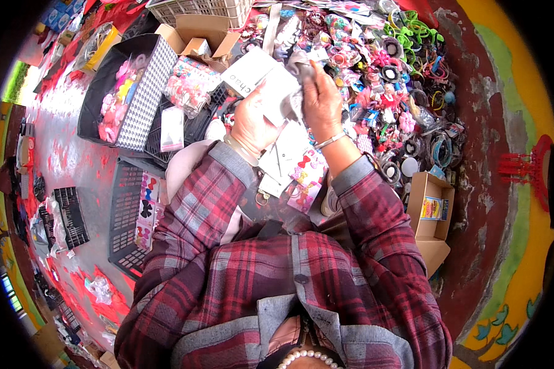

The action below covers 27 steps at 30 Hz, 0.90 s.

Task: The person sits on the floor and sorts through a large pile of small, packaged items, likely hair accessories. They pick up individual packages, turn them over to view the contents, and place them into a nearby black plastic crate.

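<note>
Near twelve o'clock I see a white slab (281, 89), seemingly light and stiffish, best held by its edges. The left hand (255, 120) clasps its seven-o'clock corner; the right hand (324, 103) pinches soft-looking grey cloth (298, 66) at three.

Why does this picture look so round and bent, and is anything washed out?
Head view: the fisheye lens bows the painted wall and leaves black corners; same view, glare whitens patches of the floor at left; also there, the white item in the left hand looks very bright, showing little surface detail.
</note>
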{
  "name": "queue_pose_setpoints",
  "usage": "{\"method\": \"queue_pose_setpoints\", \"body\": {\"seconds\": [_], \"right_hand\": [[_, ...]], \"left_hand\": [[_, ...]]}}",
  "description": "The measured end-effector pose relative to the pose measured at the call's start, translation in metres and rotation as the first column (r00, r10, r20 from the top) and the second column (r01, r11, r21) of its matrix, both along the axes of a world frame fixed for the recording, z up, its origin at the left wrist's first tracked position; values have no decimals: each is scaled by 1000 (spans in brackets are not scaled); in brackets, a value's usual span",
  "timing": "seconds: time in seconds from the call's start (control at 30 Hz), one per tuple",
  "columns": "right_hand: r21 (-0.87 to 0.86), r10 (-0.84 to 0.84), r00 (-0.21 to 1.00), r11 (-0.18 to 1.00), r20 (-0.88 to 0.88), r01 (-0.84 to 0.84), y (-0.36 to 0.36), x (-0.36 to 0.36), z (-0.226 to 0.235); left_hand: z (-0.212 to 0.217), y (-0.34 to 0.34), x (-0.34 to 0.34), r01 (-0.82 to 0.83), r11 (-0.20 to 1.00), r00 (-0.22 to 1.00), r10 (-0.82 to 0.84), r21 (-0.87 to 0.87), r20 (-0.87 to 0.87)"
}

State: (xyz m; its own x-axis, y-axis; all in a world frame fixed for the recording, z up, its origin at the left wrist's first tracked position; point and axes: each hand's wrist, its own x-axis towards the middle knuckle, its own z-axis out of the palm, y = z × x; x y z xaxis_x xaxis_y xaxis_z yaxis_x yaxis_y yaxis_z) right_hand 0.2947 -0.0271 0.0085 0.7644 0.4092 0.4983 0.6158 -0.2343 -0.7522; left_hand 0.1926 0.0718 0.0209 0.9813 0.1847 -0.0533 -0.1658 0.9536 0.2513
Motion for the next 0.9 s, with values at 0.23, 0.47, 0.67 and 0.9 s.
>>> {"method": "queue_pose_setpoints", "body": {"seconds": [0.23,0.47,0.67,0.9], "right_hand": [[541,317,591,804,-742,247,-33,50,-1],[354,178,982,916,59,-187,-26,9,37],[-283,460,815,882,351,-376,-18,-39,46],[-199,301,859,951,415,-237,-16,-18,45]], "left_hand": [[-9,7,2,-72,988,978,96,134,-183],[7,-4,0,15,895,986,61,447,-154],[10,-8,-12,135,895,991,-131,426,-39],[-3,-10,-15,355,781,932,-338,514,-130]]}}
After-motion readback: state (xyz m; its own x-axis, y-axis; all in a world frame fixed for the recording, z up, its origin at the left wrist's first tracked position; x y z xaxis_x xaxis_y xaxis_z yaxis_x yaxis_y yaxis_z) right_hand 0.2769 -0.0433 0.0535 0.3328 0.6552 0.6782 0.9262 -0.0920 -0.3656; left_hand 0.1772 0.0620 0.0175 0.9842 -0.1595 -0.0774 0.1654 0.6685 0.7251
